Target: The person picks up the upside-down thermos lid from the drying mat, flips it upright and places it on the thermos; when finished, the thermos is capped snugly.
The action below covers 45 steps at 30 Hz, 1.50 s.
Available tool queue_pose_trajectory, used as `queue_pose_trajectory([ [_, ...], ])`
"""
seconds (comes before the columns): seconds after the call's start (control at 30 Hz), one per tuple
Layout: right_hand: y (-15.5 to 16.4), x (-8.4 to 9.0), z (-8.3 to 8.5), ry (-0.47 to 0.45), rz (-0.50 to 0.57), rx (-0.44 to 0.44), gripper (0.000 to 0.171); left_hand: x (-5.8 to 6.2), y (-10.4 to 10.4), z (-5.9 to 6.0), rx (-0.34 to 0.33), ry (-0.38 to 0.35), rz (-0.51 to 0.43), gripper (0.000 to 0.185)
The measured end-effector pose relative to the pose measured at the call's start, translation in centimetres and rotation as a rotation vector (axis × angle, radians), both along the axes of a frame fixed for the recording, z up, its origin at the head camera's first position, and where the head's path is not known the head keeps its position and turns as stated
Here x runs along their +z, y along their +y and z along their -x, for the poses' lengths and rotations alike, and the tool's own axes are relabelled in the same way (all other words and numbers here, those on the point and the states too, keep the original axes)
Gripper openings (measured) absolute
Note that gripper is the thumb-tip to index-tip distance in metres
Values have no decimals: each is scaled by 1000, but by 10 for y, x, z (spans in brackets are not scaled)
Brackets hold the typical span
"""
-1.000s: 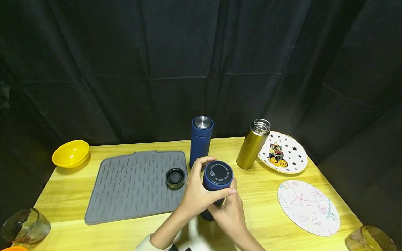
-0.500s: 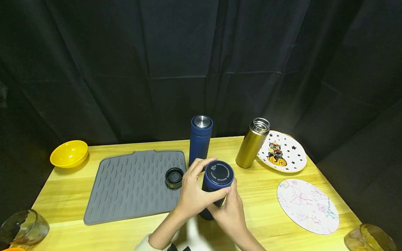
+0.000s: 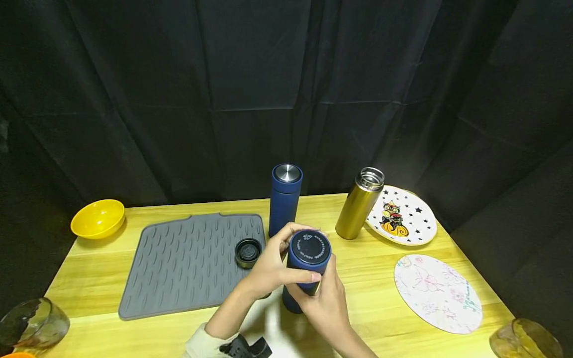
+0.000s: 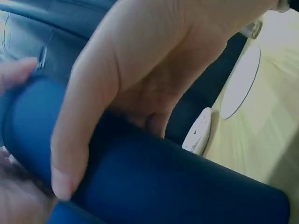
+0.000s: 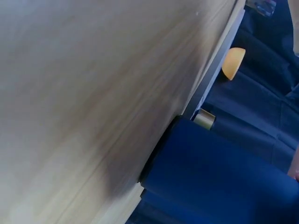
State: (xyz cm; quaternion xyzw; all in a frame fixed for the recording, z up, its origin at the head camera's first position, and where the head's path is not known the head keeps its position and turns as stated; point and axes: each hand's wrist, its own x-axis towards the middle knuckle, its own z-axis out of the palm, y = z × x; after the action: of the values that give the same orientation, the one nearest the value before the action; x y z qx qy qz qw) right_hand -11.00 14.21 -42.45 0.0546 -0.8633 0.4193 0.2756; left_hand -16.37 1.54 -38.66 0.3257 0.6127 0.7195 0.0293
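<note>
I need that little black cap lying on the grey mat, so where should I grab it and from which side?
Take the black cap by its round outer rim, coming straight down from above with thumb and fingers on opposite sides. It seems to lie flat on the grey mat with its open side up, so the low wall is likely the only graspable part. The left hand, now gripping the blue flask, is nearest.

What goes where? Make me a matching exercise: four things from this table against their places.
Things:
1. yellow bowl
2. black lid
3. gold flask
4. blue flask

Places:
A. on the grey mat
B. gripped by the left hand and right hand
C. far left corner of the table
D. beside the cat plate

Pairs: 1-C, 2-A, 3-D, 4-B
</note>
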Motion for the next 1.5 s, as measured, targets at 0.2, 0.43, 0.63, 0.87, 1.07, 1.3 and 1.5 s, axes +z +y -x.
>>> queue_pose_trajectory([
  [0.2,6,2,1,-6,-4,75,83,2,5,-7,122,83,138,71],
  [0.43,23,9,10,-139,65,306,77,7,-11,17,-206,75,151,70],
  [0.63,30,12,20,-235,117,367,71,2,-16,22,-216,43,146,74],
  [0.87,38,23,67,-131,154,171,77,-21,-43,6,253,-75,125,86],
  [1.07,43,23,124,-111,142,-34,79,-37,-79,3,533,-309,166,75],
  [1.3,53,17,150,-192,166,-152,74,-51,-93,6,584,-397,298,74],
  [1.5,55,16,152,-262,182,-97,75,-65,-90,25,566,-301,588,91],
])
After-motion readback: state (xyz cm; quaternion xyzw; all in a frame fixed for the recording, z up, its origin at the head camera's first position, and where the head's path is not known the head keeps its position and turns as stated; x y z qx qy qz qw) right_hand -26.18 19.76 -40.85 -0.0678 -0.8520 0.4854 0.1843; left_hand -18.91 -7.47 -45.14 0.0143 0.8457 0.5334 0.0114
